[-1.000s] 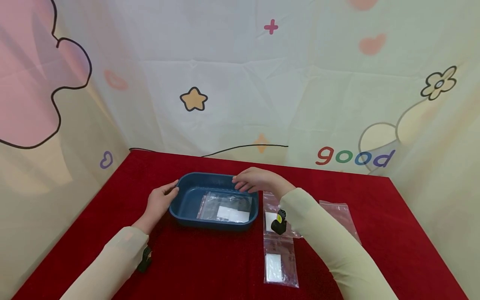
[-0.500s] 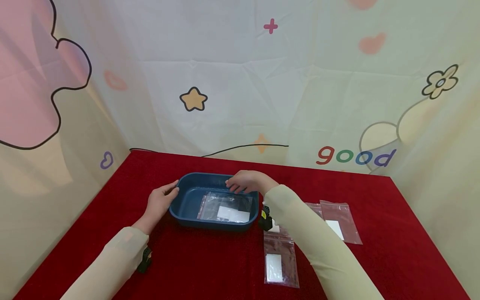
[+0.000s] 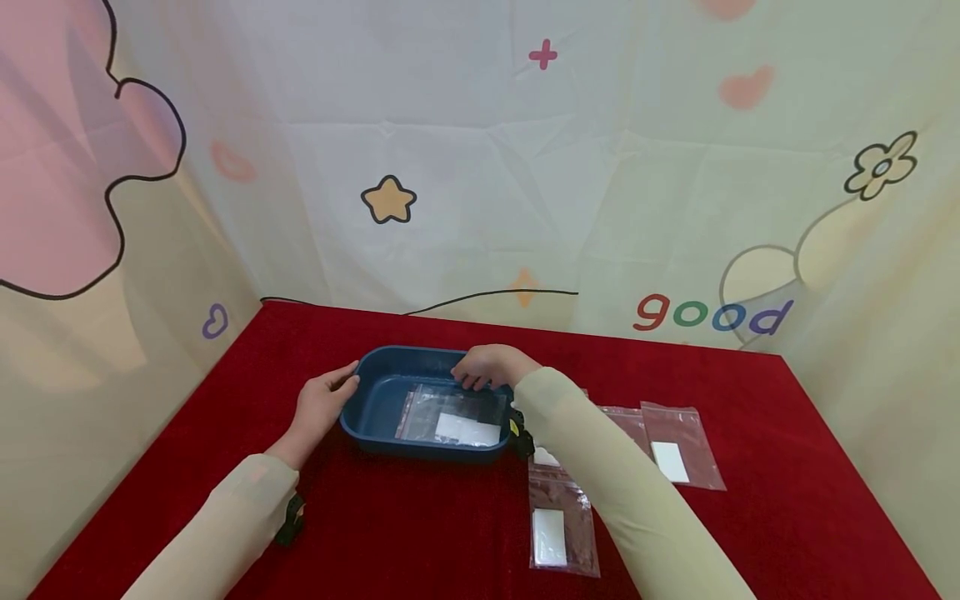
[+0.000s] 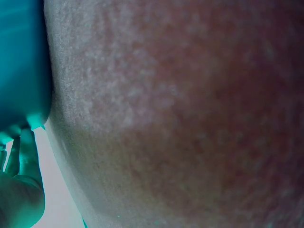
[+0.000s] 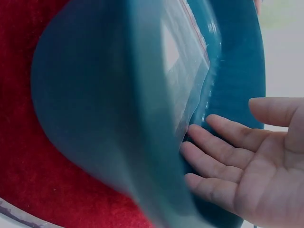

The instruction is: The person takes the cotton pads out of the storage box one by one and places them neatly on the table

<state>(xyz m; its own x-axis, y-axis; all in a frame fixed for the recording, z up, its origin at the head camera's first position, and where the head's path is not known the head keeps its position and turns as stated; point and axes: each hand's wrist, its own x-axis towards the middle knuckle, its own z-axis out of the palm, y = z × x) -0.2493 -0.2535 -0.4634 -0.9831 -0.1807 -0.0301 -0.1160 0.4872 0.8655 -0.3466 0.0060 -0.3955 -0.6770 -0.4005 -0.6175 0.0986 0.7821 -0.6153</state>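
A blue plastic bin (image 3: 375,446) stands on the red cloth, with flat zip-lock bags (image 3: 427,404) lying inside it, white cards showing through the film. My left hand (image 3: 318,408) holds the bin's left rim between thumb and fingers; in the left wrist view, fingers (image 4: 29,156) meet the blue wall. My right hand (image 3: 491,367) reaches over the bin's far right part, palm and spread fingers plain in the right wrist view. Its fingertips are right at the edge of a clear bag (image 5: 190,95), thumb held apart, and nothing is gripped.
Right of the bin lie several more zip-lock bags with white cards, among them a near bag (image 3: 581,550) and a far-right bag (image 3: 701,458). The right sleeve (image 3: 615,483) covers part of them. A printed curtain (image 3: 465,150) rises behind the red table cloth (image 3: 420,533).
My right hand has shifted left and slightly down into the bin, its forearm uncovering the far-right bag. My left hand stays at the rim.
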